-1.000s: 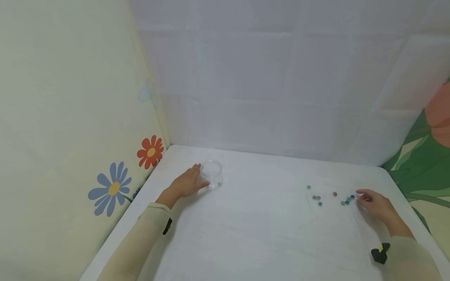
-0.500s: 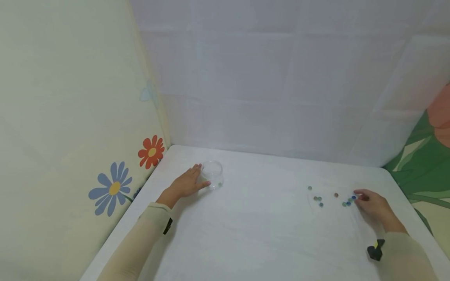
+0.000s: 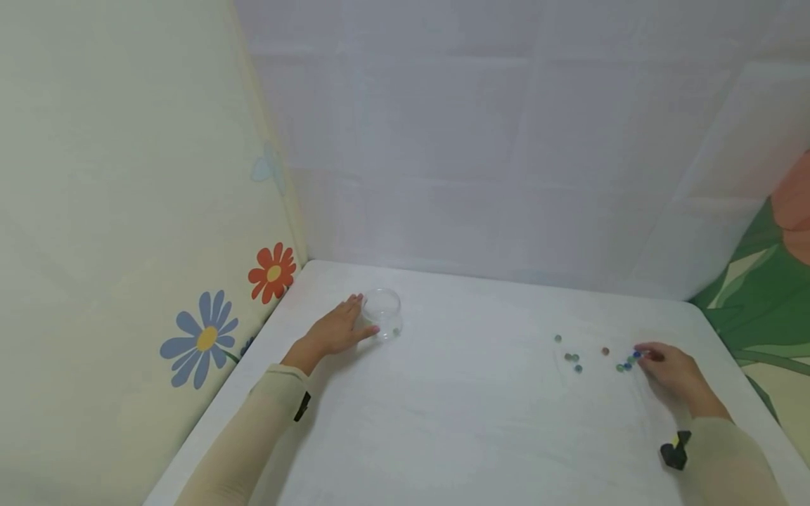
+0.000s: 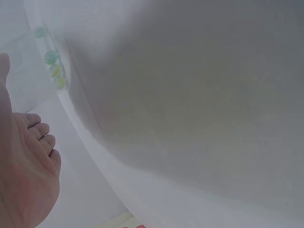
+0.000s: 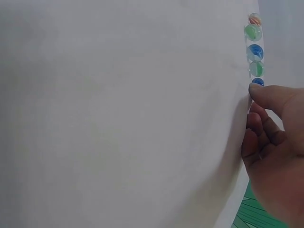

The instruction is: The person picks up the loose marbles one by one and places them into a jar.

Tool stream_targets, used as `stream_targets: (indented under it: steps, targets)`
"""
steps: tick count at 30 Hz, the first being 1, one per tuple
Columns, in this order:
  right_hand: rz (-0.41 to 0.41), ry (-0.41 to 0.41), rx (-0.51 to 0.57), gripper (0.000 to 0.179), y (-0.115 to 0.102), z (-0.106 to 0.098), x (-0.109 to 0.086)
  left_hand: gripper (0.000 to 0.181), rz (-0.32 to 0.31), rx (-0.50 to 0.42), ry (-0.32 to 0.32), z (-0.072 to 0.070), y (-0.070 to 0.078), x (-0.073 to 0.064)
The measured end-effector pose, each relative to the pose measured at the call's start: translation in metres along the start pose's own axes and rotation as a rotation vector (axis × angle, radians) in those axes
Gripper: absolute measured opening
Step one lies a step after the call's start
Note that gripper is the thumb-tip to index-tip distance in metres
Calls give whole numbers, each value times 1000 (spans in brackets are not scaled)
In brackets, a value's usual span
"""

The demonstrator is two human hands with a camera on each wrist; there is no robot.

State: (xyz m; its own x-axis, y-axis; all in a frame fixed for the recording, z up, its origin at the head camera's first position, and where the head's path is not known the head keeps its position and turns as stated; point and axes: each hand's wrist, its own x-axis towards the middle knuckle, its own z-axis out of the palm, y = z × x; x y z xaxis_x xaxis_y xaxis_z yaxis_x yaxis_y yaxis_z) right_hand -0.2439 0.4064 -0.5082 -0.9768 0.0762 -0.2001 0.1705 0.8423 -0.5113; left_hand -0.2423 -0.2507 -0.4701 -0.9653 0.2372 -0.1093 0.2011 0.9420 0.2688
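Observation:
My left hand (image 3: 335,330) lies against the left side of a clear round jar (image 3: 394,313), fingers extended behind it and thumb along its front. Several green and yellow marbles (image 4: 51,58) show through the jar in the left wrist view. At the right of the table, my right hand (image 3: 677,371) pinches a blue marble (image 5: 258,81) with curled fingers, the thumb partly covering it. This marble sits at the end of a short row with a green marble (image 5: 257,69), another blue marble (image 5: 255,52) and more beyond.
Left of that row lie a brown marble (image 3: 605,351) and a loose group of marbles (image 3: 579,368). The white-covered table (image 3: 443,422) meets a pale cloth wall (image 3: 443,176) behind and a flowered cloth (image 3: 126,211) on the left.
My right hand has moved slightly left, its fingertips coming onto the blue marble at the row's end. My left hand and the jar have stayed put.

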Motion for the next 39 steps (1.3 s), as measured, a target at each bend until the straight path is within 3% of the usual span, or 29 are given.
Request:
stream_targets:
  steps: [29, 39]
  targets:
    - [-80, 26, -6, 38, -4, -1, -9, 101, 23, 19, 17, 6, -7, 6]
    - [46, 55, 84, 45, -1, 1, -7, 98, 12, 9, 17, 3, -3, 3]
